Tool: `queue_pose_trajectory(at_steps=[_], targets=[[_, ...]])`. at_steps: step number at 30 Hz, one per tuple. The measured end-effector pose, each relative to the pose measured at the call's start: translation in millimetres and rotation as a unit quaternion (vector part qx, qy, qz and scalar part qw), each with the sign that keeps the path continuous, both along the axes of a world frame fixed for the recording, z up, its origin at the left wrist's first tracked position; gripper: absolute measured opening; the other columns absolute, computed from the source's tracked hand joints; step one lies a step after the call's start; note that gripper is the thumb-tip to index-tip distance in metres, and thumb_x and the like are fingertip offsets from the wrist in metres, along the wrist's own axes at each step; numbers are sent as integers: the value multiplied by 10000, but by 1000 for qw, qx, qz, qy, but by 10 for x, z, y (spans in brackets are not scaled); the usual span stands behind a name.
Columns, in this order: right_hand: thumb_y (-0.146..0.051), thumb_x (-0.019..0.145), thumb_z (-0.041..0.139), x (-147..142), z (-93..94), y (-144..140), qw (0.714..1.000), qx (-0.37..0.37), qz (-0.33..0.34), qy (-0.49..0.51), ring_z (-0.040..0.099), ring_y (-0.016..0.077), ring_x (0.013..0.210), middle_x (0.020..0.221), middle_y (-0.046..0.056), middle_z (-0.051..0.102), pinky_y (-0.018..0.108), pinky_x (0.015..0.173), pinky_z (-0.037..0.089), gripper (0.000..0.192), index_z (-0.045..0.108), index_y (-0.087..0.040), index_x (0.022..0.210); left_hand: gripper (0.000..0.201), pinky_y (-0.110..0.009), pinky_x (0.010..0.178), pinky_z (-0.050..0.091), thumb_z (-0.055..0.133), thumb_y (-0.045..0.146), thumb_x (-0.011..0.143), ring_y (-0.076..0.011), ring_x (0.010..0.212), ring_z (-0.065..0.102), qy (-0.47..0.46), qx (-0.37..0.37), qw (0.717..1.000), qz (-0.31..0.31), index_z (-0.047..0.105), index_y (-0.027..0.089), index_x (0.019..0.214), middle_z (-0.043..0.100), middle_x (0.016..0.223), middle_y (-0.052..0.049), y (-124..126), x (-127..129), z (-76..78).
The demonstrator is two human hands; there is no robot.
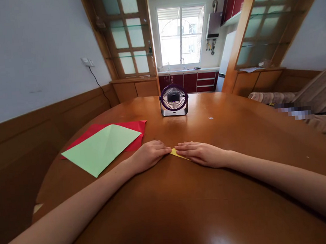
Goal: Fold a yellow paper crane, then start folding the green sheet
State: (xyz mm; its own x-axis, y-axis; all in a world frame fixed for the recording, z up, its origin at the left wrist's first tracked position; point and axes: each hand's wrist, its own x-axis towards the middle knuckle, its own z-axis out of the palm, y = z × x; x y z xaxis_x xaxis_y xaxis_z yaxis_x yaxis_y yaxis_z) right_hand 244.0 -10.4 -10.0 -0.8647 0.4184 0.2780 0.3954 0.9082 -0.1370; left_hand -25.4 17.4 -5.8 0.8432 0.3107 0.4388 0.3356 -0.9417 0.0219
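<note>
This is a home, a dining area opening onto a kitchen. Beyond the hands, a round wooden table point(237, 131) carries a small desk fan point(174, 100). Farther ahead, past wood-framed glass partitions point(126, 38), stand red kitchen cabinets point(193, 81), a sink tap under a bright window point(181, 34), and a wall-mounted water heater point(214, 24). A sofa point(274, 97) sits off to the right.

A light green paper sheet point(104, 147) is laid over a red paper sheet point(129, 129) on the left of a round wooden counter point(237, 131). A small purple desk fan point(174, 100) is set upright at the far edge. Behind it, a window point(182, 34) is seen above red kitchen cabinets point(196, 81). A wall socket point(87, 62) with a black cord is fixed to the left wall.
</note>
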Motion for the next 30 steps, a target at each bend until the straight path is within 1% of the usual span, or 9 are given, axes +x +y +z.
queue_pose_trajectory(at_steps=[3, 7, 12, 14, 16, 18, 20, 23, 30], targets=[[-258, 1012, 322, 8, 10, 21, 998, -60, -1, -9, 346, 191, 1396, 1459, 92, 449, 409, 1179, 286, 441, 408, -155, 1432, 355, -341, 810, 521, 339, 230, 1001, -196, 919, 634, 45, 28, 999, -7, 672, 194, 1119, 717, 1037, -88, 7, -42, 31], [-257, 1013, 323, 19, 24, 36, 996, -88, 15, -15, 295, 179, 1419, 1484, 73, 412, 424, 1198, 235, 446, 384, -171, 1446, 327, -335, 809, 513, 365, 205, 990, -196, 914, 633, 63, 51, 997, -12, 685, 190, 1053, 720, 1022, -80, 48, -107, 38], [-289, 1025, 306, 26, 32, 45, 994, -105, 25, -14, 271, 162, 1428, 1500, 50, 389, 422, 1207, 204, 446, 358, -210, 1460, 307, -343, 812, 522, 389, 180, 968, -195, 905, 646, 26, 74, 996, 37, 696, 174, 962, 723, 982, -75, 49, -137, 27], [-300, 1027, 303, 28, 34, 47, 993, -112, 24, -14, 266, 161, 1430, 1505, 46, 382, 419, 1209, 195, 447, 348, -222, 1465, 295, -367, 891, 515, 397, 194, 964, -200, 978, 650, -9, 68, 996, 59, 686, 172, 1021, 715, 1052, -77, -29, -93, 21], [-308, 1027, 306, 29, 36, 49, 993, -116, 22, -15, 255, 162, 1434, 1513, 48, 365, 420, 1211, 185, 452, 337, -228, 1470, 330, -384, 1014, 461, 372, 224, 975, -197, 1130, 609, -28, 38, 996, 77, 632, 172, 1171, 663, 1208, -83, -153, -20, 5], [-304, 1025, 308, 27, 38, 50, 993, -116, 21, -21, 237, 163, 1440, 1518, 54, 354, 422, 1212, 175, 457, 328, -220, 1474, 423, -381, 1095, 391, 364, 328, 989, -207, 1287, 496, -9, -16, 992, 123, 513, 126, 1330, 527, 1384, -121, -290, 59, -22], [-296, 1024, 309, 24, 37, 50, 993, -113, 20, -26, 224, 162, 1443, 1516, 61, 356, 421, 1212, 174, 460, 323, -210, 1476, 650, -393, 1125, 345, 382, 501, 964, -250, 1387, 352, 60, -75, 983, 159, 351, 58, 1439, 348, 1494, -181, -401, 114, -50], [-297, 1022, 312, 19, 25, 49, 994, -106, 13, -30, 222, 166, 1444, 1516, 65, 354, 427, 1208, 185, 467, 308, -214, 1482, 859, -425, 1173, 224, 372, 657, 903, -295, 1441, 185, 135, -106, 975, 142, 218, 51, 1493, 166, 1545, -203, -475, 136, -72], [-326, 1027, 289, 25, -14, 38, 995, -97, -7, -37, 194, 188, 1450, 1553, 73, 258, 442, 1204, 195, 486, 258, -216, 1500, 890, -427, 1192, 104, 302, 703, 893, -285, 1454, 134, 166, -81, 973, 138, 177, 71, 1507, 174, 1552, -180, -476, 146, -14]])
